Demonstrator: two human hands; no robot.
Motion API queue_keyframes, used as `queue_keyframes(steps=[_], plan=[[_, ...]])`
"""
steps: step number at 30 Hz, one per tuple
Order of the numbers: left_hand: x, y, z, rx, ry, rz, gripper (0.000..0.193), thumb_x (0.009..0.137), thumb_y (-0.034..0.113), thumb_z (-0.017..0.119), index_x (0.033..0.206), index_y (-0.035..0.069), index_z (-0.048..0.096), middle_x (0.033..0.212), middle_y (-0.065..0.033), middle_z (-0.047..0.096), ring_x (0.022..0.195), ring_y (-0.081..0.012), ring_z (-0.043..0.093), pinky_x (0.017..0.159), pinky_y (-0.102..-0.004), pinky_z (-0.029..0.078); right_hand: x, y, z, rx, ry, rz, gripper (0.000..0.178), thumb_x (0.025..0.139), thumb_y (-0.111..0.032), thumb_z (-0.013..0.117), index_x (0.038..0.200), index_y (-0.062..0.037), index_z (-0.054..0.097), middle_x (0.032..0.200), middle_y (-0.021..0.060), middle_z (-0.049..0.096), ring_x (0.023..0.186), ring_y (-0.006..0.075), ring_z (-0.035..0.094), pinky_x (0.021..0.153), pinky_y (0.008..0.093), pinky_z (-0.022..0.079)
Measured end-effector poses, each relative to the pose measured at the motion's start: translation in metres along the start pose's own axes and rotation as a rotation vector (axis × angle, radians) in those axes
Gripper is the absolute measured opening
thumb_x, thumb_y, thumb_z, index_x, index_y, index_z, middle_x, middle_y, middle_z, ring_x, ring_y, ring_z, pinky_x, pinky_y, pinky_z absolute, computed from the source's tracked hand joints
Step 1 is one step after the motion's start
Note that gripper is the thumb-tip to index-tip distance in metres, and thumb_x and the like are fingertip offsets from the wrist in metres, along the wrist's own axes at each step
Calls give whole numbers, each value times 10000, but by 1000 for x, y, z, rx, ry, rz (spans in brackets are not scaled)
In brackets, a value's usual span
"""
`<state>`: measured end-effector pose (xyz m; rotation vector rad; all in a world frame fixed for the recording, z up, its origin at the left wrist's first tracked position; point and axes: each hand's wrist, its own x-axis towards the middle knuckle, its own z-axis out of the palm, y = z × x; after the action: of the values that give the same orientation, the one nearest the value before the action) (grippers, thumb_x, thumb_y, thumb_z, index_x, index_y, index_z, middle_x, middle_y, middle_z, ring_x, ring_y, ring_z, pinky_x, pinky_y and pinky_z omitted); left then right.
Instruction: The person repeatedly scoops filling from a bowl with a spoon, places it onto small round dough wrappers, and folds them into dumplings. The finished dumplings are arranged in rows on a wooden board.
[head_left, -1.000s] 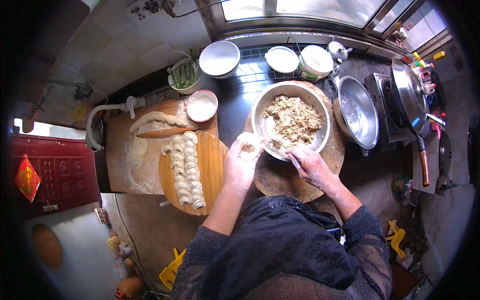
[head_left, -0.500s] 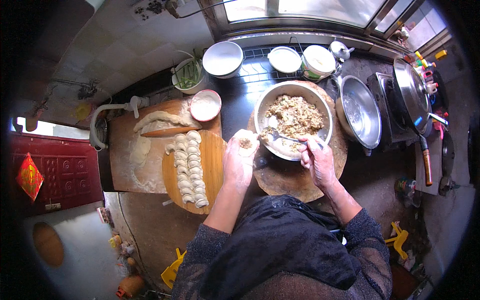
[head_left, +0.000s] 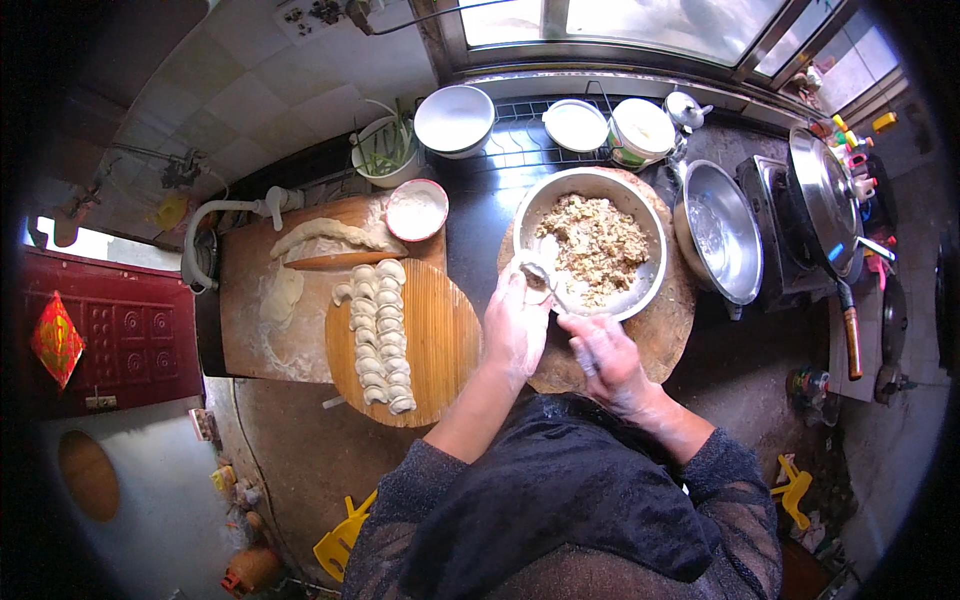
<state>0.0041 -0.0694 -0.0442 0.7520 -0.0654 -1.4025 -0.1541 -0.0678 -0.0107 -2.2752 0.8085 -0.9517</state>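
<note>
My left hand point(head_left: 515, 328), dusted with flour, is cupped around a dumpling wrapper point(head_left: 537, 293) at the near-left rim of the metal bowl. My right hand point(head_left: 608, 362) grips the handle of a spoon point(head_left: 538, 272), whose bowl lies over the wrapper in my left palm. Any filling on the wrapper is mostly hidden by the spoon. Minced filling point(head_left: 592, 243) heaps up inside the large metal bowl point(head_left: 655, 292). To the left, folded dumplings point(head_left: 376, 335) stand in two rows on a round wooden board point(head_left: 447, 335).
A floured rectangular board point(head_left: 240, 325) carries a dough strip point(head_left: 330, 234) and a rolling pin point(head_left: 345, 261). A red-rimmed flour bowl point(head_left: 418, 211) sits behind. The metal bowl rests on a round chopping block point(head_left: 672, 340). An empty steel basin point(head_left: 722, 235) and a lidded pan point(head_left: 825, 195) stand right.
The spoon has moved from inside the bowl's left part to over the wrapper. My right hand came left and nearer to me; my left hand shifted right toward it.
</note>
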Motion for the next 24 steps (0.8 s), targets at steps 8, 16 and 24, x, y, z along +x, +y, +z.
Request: queue_keyframes(steps=[8, 16, 24], plan=[[-4, -6, 5, 766, 206, 338, 362, 904, -22, 666, 1247, -11, 549, 1143, -97, 632, 1046, -164, 602, 944, -302, 490, 4, -16, -13, 33, 24, 26, 221, 938, 26, 568, 1149, 33, 632, 968, 172, 652, 864, 287, 637, 768, 354, 518], [-7, 5, -27, 372, 159, 225, 342, 943, -3, 574, 1261, -61, 461, 1154, -182, 612, 1091, -272, 644, 916, -365, 566, 10, 48, -17, -63, 45, 190, 189, 948, -37, 573, 1115, 22, 641, 958, 202, 647, 860, 367, 645, 778, 427, 524], [3, 18, -50, -154, 187, -30, 314, 1035, 135, 418, 1248, -89, 475, 1234, -260, 581, 1140, -410, 607, 982, -499, 538, 8, 54, -1, 20, -146, 225, 169, 954, -47, 570, 1103, -12, 642, 981, 208, 642, 911, 382, 639, 819, 441, 513]])
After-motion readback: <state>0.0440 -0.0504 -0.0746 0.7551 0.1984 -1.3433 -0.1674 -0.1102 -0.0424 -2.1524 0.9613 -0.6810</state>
